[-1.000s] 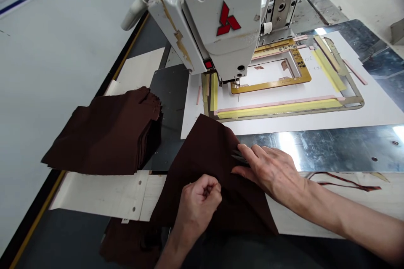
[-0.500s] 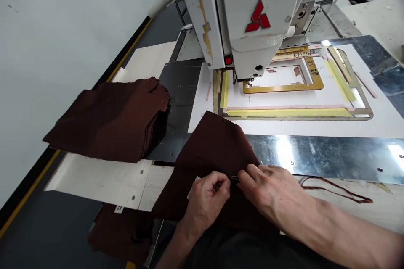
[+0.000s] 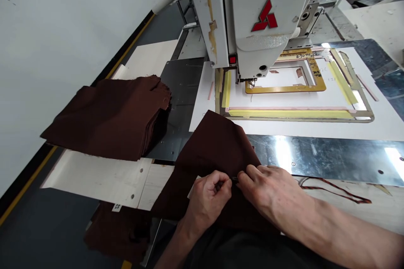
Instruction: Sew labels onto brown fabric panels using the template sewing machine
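A dark brown fabric piece hangs over the table's front edge, its upper corner lying on the metal plate. My left hand is closed in a pinch over the cloth, thumb against the index finger; what it grips is too small to make out. Just to its right, my right hand rests on the same piece with fingers curled and pressed together. A small thin metallic-looking tip shows between the two hands; the rest is hidden under the right fingers. A bit of white peeks out behind my left hand.
A stack of brown fabric pieces lies to the left, with more brown cloth below the table. The sewing machine head stands ahead over a yellow-edged frame. A dark cord loop lies at right.
The view has shifted slightly, so the machine appears a little to the right. Both hands keep nearly the same pose on the brown fabric.
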A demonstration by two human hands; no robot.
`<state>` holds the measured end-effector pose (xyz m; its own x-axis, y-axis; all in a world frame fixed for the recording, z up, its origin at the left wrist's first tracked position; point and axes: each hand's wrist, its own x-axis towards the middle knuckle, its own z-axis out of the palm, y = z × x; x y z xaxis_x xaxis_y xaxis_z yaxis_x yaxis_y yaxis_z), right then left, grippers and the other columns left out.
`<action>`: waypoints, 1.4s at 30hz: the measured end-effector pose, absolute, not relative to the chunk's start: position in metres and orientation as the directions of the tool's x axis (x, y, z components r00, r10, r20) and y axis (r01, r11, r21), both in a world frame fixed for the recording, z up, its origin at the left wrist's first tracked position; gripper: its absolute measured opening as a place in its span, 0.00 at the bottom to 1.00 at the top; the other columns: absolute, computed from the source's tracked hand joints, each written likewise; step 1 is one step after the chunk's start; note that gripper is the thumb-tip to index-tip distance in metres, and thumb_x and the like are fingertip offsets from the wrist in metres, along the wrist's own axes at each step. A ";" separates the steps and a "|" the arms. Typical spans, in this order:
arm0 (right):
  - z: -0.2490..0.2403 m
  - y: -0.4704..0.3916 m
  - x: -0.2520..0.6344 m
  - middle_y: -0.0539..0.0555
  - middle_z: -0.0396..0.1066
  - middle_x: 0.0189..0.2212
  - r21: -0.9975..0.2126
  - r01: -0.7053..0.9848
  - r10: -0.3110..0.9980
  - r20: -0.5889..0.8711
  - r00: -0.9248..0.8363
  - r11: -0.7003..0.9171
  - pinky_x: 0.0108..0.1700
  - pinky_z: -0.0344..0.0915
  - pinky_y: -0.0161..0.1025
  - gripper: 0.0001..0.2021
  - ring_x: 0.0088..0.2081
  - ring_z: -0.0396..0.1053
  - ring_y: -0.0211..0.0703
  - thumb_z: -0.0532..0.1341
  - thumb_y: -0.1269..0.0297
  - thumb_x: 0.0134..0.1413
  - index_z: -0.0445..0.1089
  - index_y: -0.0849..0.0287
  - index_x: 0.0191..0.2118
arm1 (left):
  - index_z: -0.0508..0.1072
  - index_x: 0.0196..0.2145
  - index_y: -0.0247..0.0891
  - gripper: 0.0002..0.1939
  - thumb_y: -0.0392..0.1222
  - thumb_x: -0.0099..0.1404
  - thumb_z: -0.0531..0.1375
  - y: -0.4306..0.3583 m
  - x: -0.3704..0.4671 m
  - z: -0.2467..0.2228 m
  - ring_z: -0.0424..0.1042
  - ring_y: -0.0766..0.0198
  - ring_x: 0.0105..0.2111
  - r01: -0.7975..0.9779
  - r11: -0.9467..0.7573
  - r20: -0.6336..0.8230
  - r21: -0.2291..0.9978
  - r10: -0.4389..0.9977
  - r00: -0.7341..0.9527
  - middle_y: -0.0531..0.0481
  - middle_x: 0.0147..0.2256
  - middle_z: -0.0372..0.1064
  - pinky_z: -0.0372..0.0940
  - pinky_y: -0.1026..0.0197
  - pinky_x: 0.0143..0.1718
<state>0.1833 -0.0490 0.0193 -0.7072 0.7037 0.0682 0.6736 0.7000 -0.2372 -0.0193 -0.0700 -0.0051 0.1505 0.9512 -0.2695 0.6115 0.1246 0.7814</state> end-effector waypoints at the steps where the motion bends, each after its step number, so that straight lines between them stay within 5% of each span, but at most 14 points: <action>1: 0.020 -0.049 0.183 0.50 0.66 0.28 -0.237 0.672 0.702 0.064 -0.710 0.701 0.28 0.51 0.44 0.08 0.27 0.65 0.44 0.62 0.76 0.60 0.65 0.57 0.36 | 0.74 0.31 0.39 0.11 0.43 0.69 0.56 -0.070 -0.019 -0.005 0.70 0.67 0.21 0.613 0.120 -0.265 0.781 0.952 0.152 0.55 0.21 0.70 0.63 0.67 0.25; 9: 0.023 -0.048 0.179 0.52 0.68 0.30 -0.213 0.678 0.692 -0.009 -0.722 0.704 0.28 0.53 0.43 0.08 0.28 0.66 0.45 0.64 0.75 0.53 0.67 0.58 0.36 | 0.72 0.29 0.38 0.10 0.39 0.67 0.57 -0.070 -0.014 -0.006 0.65 0.69 0.21 0.644 0.029 -0.184 0.764 0.967 0.175 0.55 0.22 0.68 0.60 0.67 0.23; 13: 0.020 -0.046 0.184 0.51 0.69 0.29 -0.264 0.695 0.720 -0.002 -0.694 0.669 0.28 0.53 0.42 0.07 0.28 0.68 0.45 0.63 0.75 0.58 0.66 0.56 0.35 | 0.72 0.29 0.39 0.09 0.40 0.67 0.57 -0.070 -0.015 -0.006 0.67 0.68 0.22 0.609 0.111 -0.244 0.785 0.960 0.140 0.54 0.23 0.70 0.62 0.67 0.23; 16: 0.019 -0.045 0.196 0.50 0.71 0.30 -0.384 0.782 0.850 0.019 -0.526 0.492 0.26 0.51 0.41 0.05 0.28 0.71 0.45 0.60 0.61 0.68 0.66 0.56 0.41 | 0.73 0.31 0.39 0.09 0.41 0.68 0.58 -0.071 -0.018 -0.003 0.72 0.66 0.24 0.491 0.225 -0.312 0.842 0.945 0.101 0.54 0.25 0.73 0.66 0.67 0.26; 19: 0.018 -0.045 0.207 0.48 0.71 0.26 -0.515 0.808 0.933 -0.043 -0.358 0.286 0.25 0.50 0.39 0.25 0.24 0.70 0.46 0.59 0.41 0.66 0.64 0.58 0.53 | 0.74 0.31 0.38 0.08 0.41 0.68 0.59 -0.072 -0.020 0.004 0.74 0.66 0.24 0.345 0.290 -0.342 0.893 0.934 0.102 0.53 0.26 0.75 0.69 0.66 0.27; 21: 0.020 -0.044 0.210 0.46 0.68 0.22 -0.604 0.776 0.924 -0.166 -0.345 0.181 0.25 0.50 0.38 0.27 0.21 0.66 0.44 0.57 0.37 0.65 0.64 0.58 0.53 | 0.74 0.31 0.37 0.08 0.41 0.67 0.60 -0.072 -0.020 0.008 0.75 0.66 0.24 0.276 0.310 -0.351 0.910 0.929 0.116 0.52 0.26 0.76 0.69 0.66 0.26; 26: 0.026 -0.038 0.204 0.46 0.64 0.23 -0.852 0.514 0.767 -0.394 -0.507 -0.098 0.25 0.52 0.35 0.19 0.24 0.59 0.36 0.60 0.46 0.66 0.67 0.57 0.32 | 0.74 0.30 0.35 0.09 0.41 0.66 0.61 -0.069 -0.014 0.011 0.73 0.66 0.22 0.110 0.405 -0.419 0.908 0.889 0.184 0.50 0.25 0.75 0.69 0.66 0.23; 31: 0.025 -0.038 0.200 0.44 0.64 0.23 -0.913 0.248 0.681 -0.408 -0.609 -0.324 0.24 0.54 0.31 0.11 0.22 0.58 0.32 0.56 0.61 0.69 0.70 0.58 0.35 | 0.75 0.29 0.34 0.10 0.40 0.67 0.60 -0.066 -0.013 0.006 0.74 0.65 0.22 0.019 0.458 -0.448 0.889 0.859 0.247 0.47 0.26 0.77 0.67 0.67 0.21; 42: 0.022 -0.038 0.201 0.44 0.65 0.25 -0.926 0.240 0.691 -0.377 -0.616 -0.292 0.25 0.56 0.30 0.07 0.22 0.59 0.31 0.56 0.67 0.67 0.69 0.59 0.36 | 0.75 0.32 0.33 0.10 0.40 0.69 0.59 -0.066 -0.018 0.005 0.76 0.63 0.24 0.042 0.455 -0.447 0.890 0.848 0.287 0.46 0.30 0.78 0.70 0.64 0.23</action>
